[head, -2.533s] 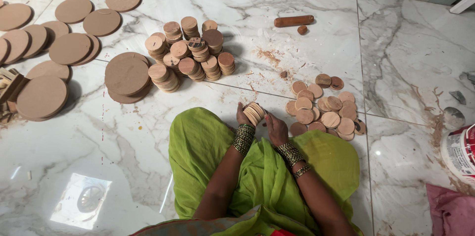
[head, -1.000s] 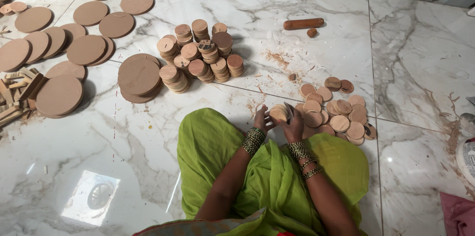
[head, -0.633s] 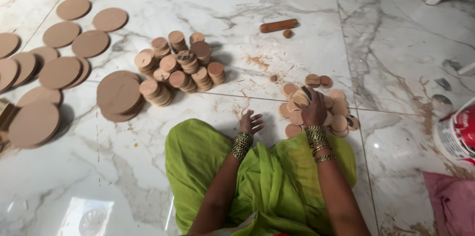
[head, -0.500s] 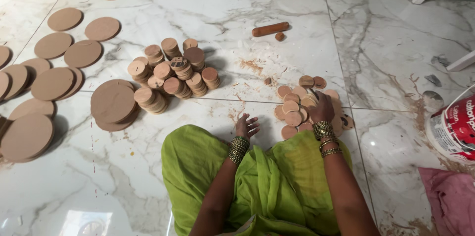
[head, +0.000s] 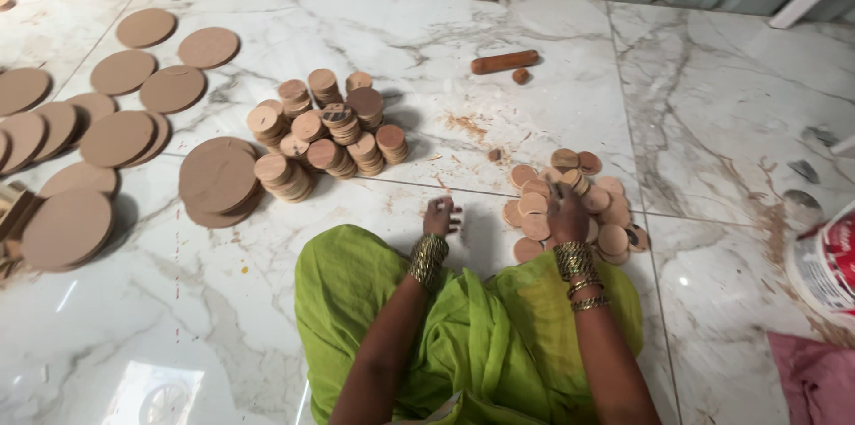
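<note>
I sit on a marble floor with a green garment (head: 463, 336) over my lap. My left hand (head: 441, 216) rests on the floor in front of my knee, fingers apart and holding nothing. My right hand (head: 566, 211) lies on a loose pile of small round wooden discs (head: 534, 202), fingers curled down onto the discs. The back of the hand hides whether it grips one. Both wrists wear metal bangles. Neat stacks of the same small discs (head: 325, 131) stand further out to the left.
Large flat wooden discs (head: 218, 180) lie stacked and spread over the floor on the left (head: 116, 135). A wooden stick (head: 504, 61) with a small knob lies at the back. A white bucket (head: 824, 265) and pink cloth (head: 815, 380) sit at the right edge.
Both hands held a small stack of discs together in front of me. They have separated: the left hand dropped empty to the floor, the right reached to the loose pile.
</note>
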